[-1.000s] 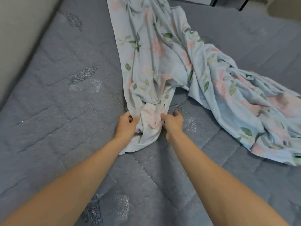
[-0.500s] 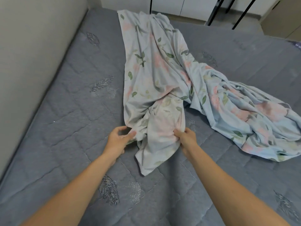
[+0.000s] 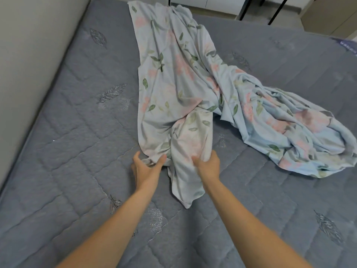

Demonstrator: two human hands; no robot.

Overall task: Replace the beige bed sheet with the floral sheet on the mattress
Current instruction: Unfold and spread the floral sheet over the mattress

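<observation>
left hand [image 3: 147, 168] pinches floral sheet [image 3: 173, 89] edge | right hand [image 3: 207, 164] grips its fold | 2 arms outstretched

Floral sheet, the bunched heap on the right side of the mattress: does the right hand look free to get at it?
Probably yes, once it lets go: the right hand grips the floral sheet near its end, and only bare mattress lies between.

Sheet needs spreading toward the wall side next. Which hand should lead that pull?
Left, probably. The left hand pinches the floral sheet at its wall-side edge, with bare mattress beyond it. The right hand grips the bunched middle fold, farther from the wall.
</observation>
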